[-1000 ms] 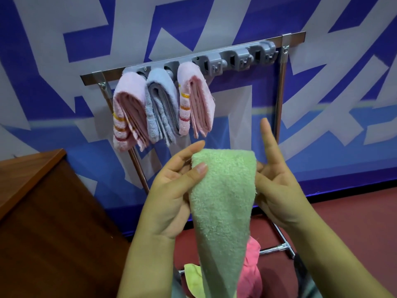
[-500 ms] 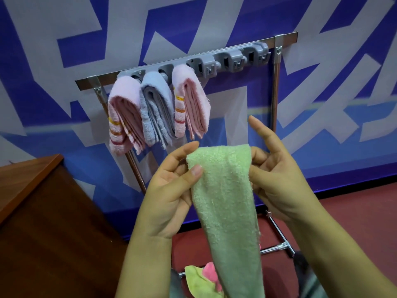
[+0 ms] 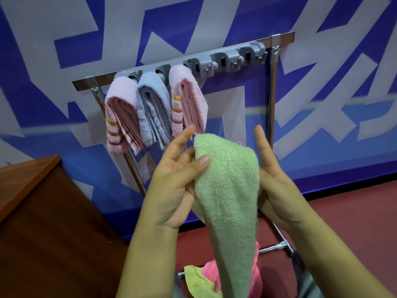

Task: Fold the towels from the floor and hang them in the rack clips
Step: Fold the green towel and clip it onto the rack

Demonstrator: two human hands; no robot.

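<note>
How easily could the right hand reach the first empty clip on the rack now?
Probably yes: the empty clip is uncovered, above the right hand, with nothing between. But both hands hold the green towel, which would travel along.

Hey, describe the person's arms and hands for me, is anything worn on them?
Both forearms are bare as far as the frame shows, with no sleeves in view. The left hand and right hand show no gloves, rings, watch or bracelets. The visible fingernails are short and unpainted.

left hand (image 3: 171, 190) + right hand (image 3: 277, 186) grip green towel (image 3: 227, 190) (folded) | three towels clipped on rack (image 3: 272, 87)
</note>
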